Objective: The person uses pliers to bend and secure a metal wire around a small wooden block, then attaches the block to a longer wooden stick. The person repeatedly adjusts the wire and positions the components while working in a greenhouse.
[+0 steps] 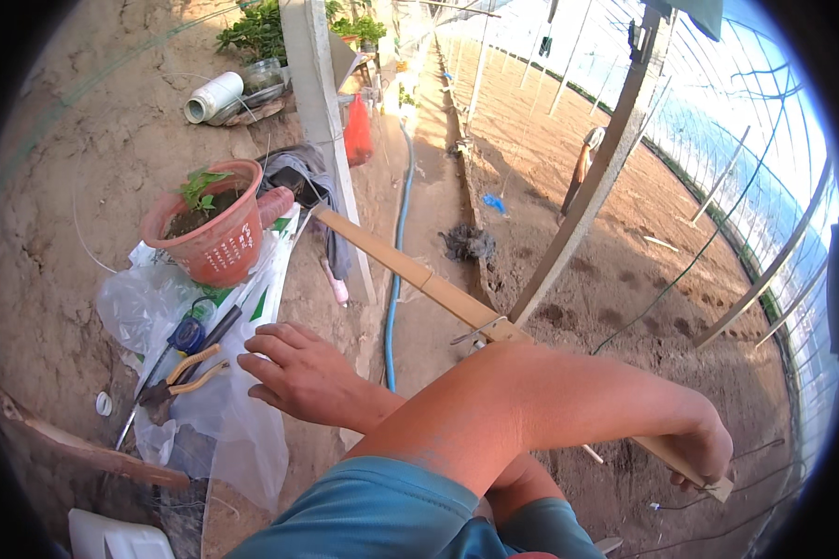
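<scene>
My arms are crossed. My left hand [704,452], at the right, is closed round the end of a long wooden strip [391,261], which slants from the potted plant, under my left arm, to that hand. My right hand [298,368] reaches left beneath that arm, fingers apart and holding nothing. It hovers over clear plastic sheeting [247,438], beside pliers with yellow handles [198,368]. Close by lie a blue tape measure [187,335], a dark rod-like tool [222,326] and a thin metal rod [126,424]. A wire loop [485,331] touches the strip near the post.
A terracotta-coloured pot [219,247] with a seedling stands beyond the tools. Concrete posts [317,102] [597,177] rise ahead. A blue hose [402,224] runs along the path. A red bag [358,130] hangs far ahead; another person [583,168] stands in the soil bed.
</scene>
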Action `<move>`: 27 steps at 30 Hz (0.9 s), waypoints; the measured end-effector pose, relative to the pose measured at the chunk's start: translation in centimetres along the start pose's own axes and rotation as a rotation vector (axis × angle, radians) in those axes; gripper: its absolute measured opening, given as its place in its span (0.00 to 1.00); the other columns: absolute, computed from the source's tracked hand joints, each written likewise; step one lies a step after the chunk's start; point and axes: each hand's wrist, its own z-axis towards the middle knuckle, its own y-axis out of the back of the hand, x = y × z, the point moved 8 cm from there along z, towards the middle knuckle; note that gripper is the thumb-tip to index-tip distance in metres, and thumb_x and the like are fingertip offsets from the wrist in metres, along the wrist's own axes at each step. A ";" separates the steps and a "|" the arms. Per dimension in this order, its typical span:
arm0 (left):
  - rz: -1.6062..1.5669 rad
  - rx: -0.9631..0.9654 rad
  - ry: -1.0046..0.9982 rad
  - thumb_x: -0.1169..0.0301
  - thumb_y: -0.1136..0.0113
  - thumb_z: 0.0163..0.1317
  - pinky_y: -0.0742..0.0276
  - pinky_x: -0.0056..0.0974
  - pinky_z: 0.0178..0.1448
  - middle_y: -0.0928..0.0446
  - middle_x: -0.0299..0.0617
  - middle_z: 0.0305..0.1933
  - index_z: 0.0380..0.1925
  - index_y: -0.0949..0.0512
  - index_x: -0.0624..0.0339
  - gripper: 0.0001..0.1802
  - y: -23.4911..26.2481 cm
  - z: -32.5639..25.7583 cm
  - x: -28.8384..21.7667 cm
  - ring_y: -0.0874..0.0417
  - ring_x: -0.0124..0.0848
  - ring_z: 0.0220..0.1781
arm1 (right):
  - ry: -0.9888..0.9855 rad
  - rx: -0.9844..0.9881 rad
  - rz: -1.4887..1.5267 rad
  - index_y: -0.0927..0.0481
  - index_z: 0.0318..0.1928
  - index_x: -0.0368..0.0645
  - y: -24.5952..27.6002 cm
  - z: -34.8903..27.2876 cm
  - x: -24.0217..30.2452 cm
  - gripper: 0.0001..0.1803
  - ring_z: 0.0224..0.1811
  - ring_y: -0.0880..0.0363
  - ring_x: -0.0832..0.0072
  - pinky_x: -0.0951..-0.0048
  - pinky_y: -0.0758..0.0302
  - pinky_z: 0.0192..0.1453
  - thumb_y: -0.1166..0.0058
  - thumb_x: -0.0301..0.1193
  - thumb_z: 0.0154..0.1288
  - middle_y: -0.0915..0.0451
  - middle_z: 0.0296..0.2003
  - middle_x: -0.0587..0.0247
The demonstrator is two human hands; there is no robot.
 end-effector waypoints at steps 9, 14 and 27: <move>0.137 0.154 -0.156 0.70 0.53 0.71 0.16 0.45 0.48 0.09 0.46 0.42 0.47 0.15 0.68 0.18 -7.6 -4.9 -1.8 0.08 0.39 0.39 | 0.054 0.210 0.164 0.17 0.60 0.39 -11.7 3.9 3.1 0.29 0.75 0.30 0.47 0.47 0.34 0.78 0.28 0.39 0.61 0.23 0.66 0.46; 0.219 0.084 -0.171 0.67 0.52 0.74 0.18 0.48 0.58 0.11 0.52 0.48 0.52 0.18 0.70 0.20 -7.2 -6.8 -1.1 0.09 0.44 0.49 | -0.052 0.513 0.218 0.17 0.62 0.39 -17.0 4.3 1.7 0.29 0.75 0.28 0.50 0.47 0.32 0.76 0.28 0.39 0.65 0.23 0.68 0.45; -0.040 0.066 -0.117 0.61 0.53 0.81 0.22 0.51 0.56 0.16 0.58 0.47 0.58 0.26 0.69 0.21 -6.4 -9.3 -0.5 0.14 0.50 0.50 | -0.185 0.434 0.306 0.16 0.53 0.39 -17.3 4.9 -1.6 0.22 0.57 0.25 0.60 0.53 0.28 0.59 0.28 0.40 0.66 0.20 0.52 0.50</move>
